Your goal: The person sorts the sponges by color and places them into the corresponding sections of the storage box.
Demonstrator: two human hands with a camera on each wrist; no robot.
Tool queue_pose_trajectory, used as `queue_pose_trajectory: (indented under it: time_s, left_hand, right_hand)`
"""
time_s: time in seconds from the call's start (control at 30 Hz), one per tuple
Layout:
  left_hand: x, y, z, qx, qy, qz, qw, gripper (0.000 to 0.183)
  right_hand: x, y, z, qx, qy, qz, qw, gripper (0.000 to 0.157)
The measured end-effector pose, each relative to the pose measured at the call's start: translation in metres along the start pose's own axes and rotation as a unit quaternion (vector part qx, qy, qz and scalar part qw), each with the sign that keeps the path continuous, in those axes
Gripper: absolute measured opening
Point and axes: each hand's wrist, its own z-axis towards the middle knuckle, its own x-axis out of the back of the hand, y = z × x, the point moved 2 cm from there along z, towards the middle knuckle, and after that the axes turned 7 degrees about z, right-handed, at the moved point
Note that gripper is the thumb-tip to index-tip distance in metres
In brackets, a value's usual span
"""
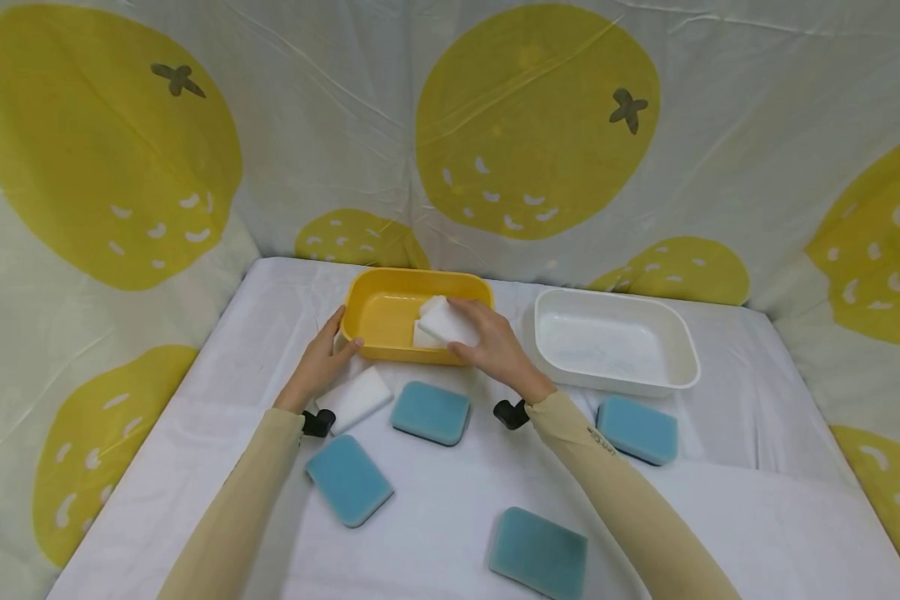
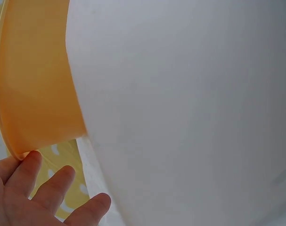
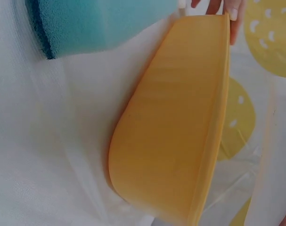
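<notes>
My left hand (image 1: 315, 362) holds the left end of a yellow plastic container (image 1: 390, 353), its thumb on the front rim and its fingers at the left side. In the left wrist view the remaining fingers (image 2: 55, 186) are spread beside the corner. Over the container's right half, my right hand (image 1: 495, 342) pinches a white sponge (image 1: 447, 322) between thumb and fingers, tilted. More white sponge (image 1: 424, 337) shows inside, partly hidden beneath it. The right wrist view has the held white sponge (image 3: 273, 155) above the container's rim.
Right of the yellow container stands a white container (image 1: 615, 382). Several blue sponges with dark undersides, among them one blue sponge (image 1: 431, 411) near the yellow container, are spread over the white cloth. Another white sponge (image 1: 358, 400) lies by my left wrist. A lemon-print curtain (image 1: 330, 125) rises behind.
</notes>
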Motion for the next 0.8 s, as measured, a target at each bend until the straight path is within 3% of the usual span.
queue_pose_trajectory:
  time_s: [0.27, 0.8]
  left_hand:
    - [0.000, -0.001, 0.000, -0.001, 0.002, 0.005, 1.0000, 0.076]
    - [-0.001, 0.000, -0.002, -0.001, 0.001, -0.003, 1.0000, 0.076]
  right_hand:
    - [0.001, 0.003, 0.004, -0.019, -0.012, 0.004, 1.000, 0.064]
    - [-0.001, 0.016, 0.023, -0.014, -0.024, -0.016, 0.999, 0.064]
